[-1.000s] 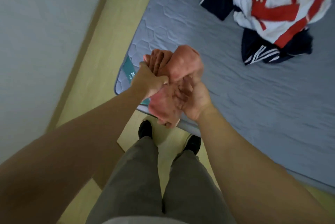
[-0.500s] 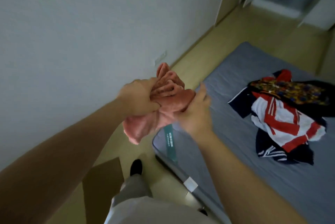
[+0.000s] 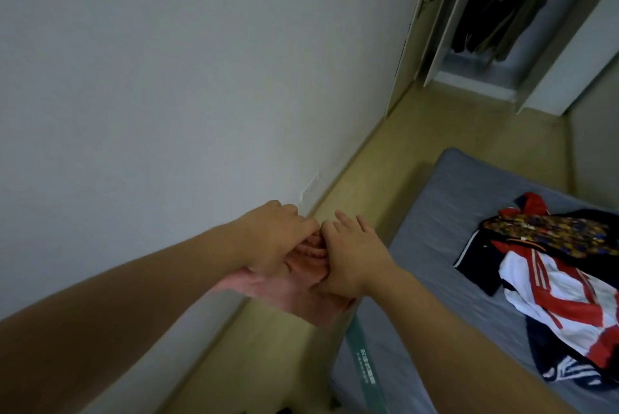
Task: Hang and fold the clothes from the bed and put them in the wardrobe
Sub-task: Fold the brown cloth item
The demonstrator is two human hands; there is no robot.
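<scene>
Change: the pink cloth [image 3: 294, 294] had gone from a loose bunch standing above the knuckles to a flatter bundle, mostly tucked under both hands.
Left hand [image 3: 273, 239]: fingers curled over the top of the cloth, gripping it.
Right hand [image 3: 355, 259]: fingers nearly straight and laid against the bundle's side. The thumb was hidden, so a pinch could not be told.
Cloth position: held in the air over the floor [image 3: 412, 145], between the wall [image 3: 201, 79] and the bed [image 3: 445, 212], touching neither.
Meaning: the fold looked about finished, and carrying it to the wardrobe [image 3: 502, 12] seemed the likely next step.
Left to do: the pile [image 3: 569, 283] still lay on the bed.
Against earlier: a second before, the view looked down on the bed corner and the person's legs. It had since lifted, bringing the open wardrobe fully into view.
</scene>
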